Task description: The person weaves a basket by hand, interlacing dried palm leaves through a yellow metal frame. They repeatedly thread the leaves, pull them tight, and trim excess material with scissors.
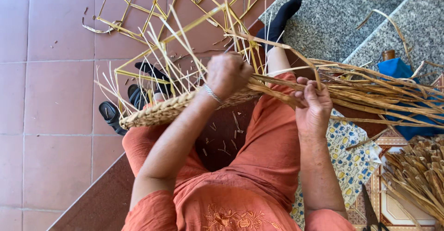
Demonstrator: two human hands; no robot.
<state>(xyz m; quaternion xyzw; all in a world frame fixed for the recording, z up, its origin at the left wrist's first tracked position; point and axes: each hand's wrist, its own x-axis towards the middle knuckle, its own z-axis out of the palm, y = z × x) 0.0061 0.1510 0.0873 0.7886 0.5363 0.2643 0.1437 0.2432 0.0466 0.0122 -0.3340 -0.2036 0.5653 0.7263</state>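
Observation:
My left hand point(226, 73) grips the woven rim of a straw basket piece point(157, 113) that lies across my lap, with thin pale stakes point(185, 41) fanning up from it. My right hand point(313, 103) is closed on a bundle of long dry straw strands point(379, 92) that runs off to the right. Both hands meet where the loose strands join the braided edge. A silver bracelet sits on my left wrist. I wear orange clothes.
Yellow wire-like frames point(152, 9) lie on the red tiled floor ahead. A patterned cloth point(351, 157) and a heap of dry straw point(416, 175) are at my right, with scissors point(370, 212) near the bottom. A blue object point(397, 69) rests on the grey granite step.

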